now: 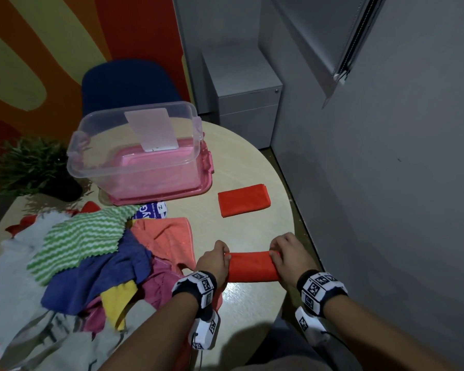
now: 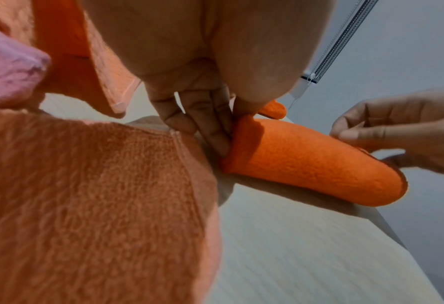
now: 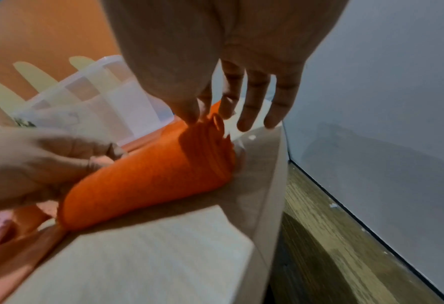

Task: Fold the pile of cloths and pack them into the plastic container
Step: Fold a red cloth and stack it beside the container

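Our left fingers (image 2: pixel 210 131) are pinched on the left end of the orange cloth (image 1: pixel 252 266), the thumb over the top edge and the other fingers pressed against the end. Our right fingers (image 3: pixel 254 102) meet the right end: the thumb and forefinger nip the stacked edges, while the middle and ring fingers point straight down past the end toward the table (image 1: pixel 252 162). So both sets of fingers grip this cloth, one at each end.

The left hand (image 1: pixel 214 261) and right hand (image 1: pixel 289 255) sit knuckles-up, facing each other across the cloth. Both forearms reach forward from the near edge, roughly parallel, each with a black-and-white marker band at the wrist.

The cloth is folded into a narrow strip lying left to right on the table, near its near-right edge. In the left wrist view its near fold looks rounded and lies on the table.

Just left of our left hand lies the pile (image 1: pixel 86 258) of loose cloths: peach, blue, green-striped, yellow, pink and white. Our left forearm passes over its near-right edge.

Farther off, a second orange cloth (image 1: pixel 243 200), folded flat, lies alone on the table. Beyond it to the left stands the container (image 1: pixel 134 162), clear-walled, sitting on a pink lid (image 1: pixel 198 190). A plant (image 1: pixel 27 164) stands at the far left.
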The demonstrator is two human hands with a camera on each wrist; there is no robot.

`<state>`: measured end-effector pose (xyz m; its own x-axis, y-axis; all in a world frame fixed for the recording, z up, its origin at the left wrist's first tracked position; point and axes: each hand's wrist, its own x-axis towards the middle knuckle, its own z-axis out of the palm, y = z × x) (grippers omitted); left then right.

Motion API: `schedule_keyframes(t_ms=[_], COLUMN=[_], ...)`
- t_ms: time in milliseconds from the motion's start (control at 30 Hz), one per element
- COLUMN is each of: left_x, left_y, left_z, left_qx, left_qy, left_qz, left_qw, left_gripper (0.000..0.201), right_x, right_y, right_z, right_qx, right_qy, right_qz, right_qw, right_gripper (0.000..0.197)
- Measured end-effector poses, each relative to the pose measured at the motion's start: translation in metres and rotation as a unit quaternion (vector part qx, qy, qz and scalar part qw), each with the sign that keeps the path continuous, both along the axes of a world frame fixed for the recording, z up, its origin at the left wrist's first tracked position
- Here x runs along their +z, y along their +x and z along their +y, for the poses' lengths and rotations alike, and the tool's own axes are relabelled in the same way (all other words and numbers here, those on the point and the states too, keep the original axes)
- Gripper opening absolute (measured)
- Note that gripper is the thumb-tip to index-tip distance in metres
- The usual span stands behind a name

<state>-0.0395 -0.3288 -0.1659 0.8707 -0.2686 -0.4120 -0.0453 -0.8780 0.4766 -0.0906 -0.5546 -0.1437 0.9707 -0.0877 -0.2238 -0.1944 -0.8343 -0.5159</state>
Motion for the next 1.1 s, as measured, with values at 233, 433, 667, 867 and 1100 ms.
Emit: schedule_keyframes(t_ms=[233,433,667,867,1100], left_x=[0.003,0.018,0.014,-0.009,-0.015], left_y=[0.0,-0.009,-0.043,-0.038,-0.039], left_z=[0.0,-0.003,-0.007,0.012,0.015], left_qx=[0.003,-0.024,-0.357,-0.368,-0.338], left_qy=[-0.002,0.003,0.08,0.136,0.131], left_qz=[0.001,-0.081,-0.141,-0.111,-0.086], left_qw=[1.0,0.996,0.92,0.913,0.928], left_gripper=[0.014,0.019,0.062,0.075,0.074], right_x=[0.002,-0.005,-0.011,-0.023,-0.013], right_y=[-0.012,-0.015,-0.019,-0.027,-0.037], right_z=[0.008,0.01,0.016,-0.007,-0.007], right_qx=[0.226,0.224,0.229,0.266,0.273], right_qy=[-0.05,-0.079,-0.105,-0.124,-0.148], right_qz=[0.018,0.019,0.009,0.048,0.108], right_qw=[0.973,0.971,0.968,0.955,0.944], right_gripper=[0.03,0.034,0.041,0.05,0.056])
